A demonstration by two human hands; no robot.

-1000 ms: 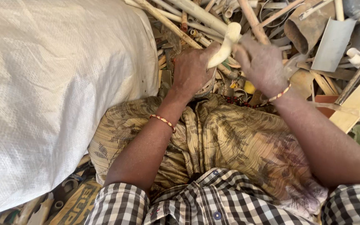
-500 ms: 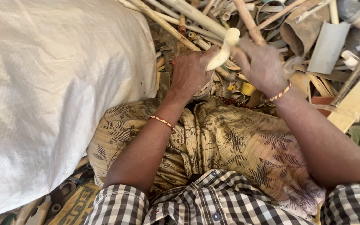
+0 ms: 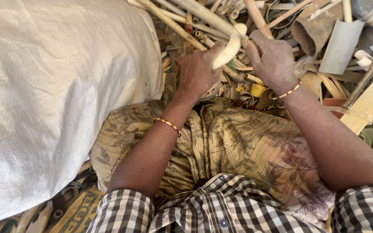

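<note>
My left hand (image 3: 200,71) grips the lower end of a curved cream-white plastic pipe piece (image 3: 229,46), thumb pressed along it. My right hand (image 3: 273,58) is closed on the upper end of the same piece, by a thin tan rod (image 3: 255,16) that slants up behind the hand. Both hands hover over a heap of broken plastic pipes and scrap (image 3: 203,19). Each wrist wears a beaded bracelet. Below the hands lies my lap, covered in patterned yellow-brown cloth (image 3: 238,142).
A large white woven sack (image 3: 52,86) fills the left side, close to my left arm. On the right lie a brown pipe section (image 3: 309,32), a grey flat plastic piece (image 3: 339,45) and pale wooden strips (image 3: 370,101). More scrap lies at bottom left (image 3: 65,211).
Both hands and the curved white piece have stayed in nearly the same spot; the piece has tilted slightly as the hands work on it.
</note>
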